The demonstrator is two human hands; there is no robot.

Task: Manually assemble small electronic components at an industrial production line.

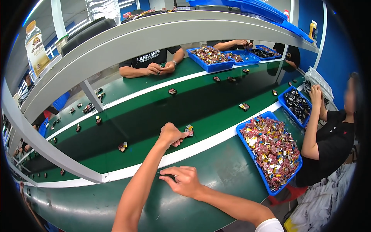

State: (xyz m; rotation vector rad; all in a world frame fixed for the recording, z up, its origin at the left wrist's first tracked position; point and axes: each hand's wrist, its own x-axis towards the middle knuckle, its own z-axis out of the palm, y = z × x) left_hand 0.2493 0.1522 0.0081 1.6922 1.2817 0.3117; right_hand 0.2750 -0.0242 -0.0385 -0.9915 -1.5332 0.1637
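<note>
My left hand [172, 135] reaches over the dark-and-green conveyor belt [216, 102], fingers curled. Its thumb and fingertips close on a small electronic part [189, 128] with pink, yellow and white surfaces, lying at the belt's near side. Closer to me, my right hand [183, 180] is over the green worktop [224, 181], its thumb and index finger bent toward each other. Thin dark tips stick out past those fingers; what they belong to is mostly hidden.
A blue tray [253, 154] heaped with pinkish parts stands at right, beside a blue tray [282, 101] of black pieces. Loose black-and-pink parts [122, 146] dot the belt. A white shelf [154, 31] arches overhead. Co-workers sit across and at right.
</note>
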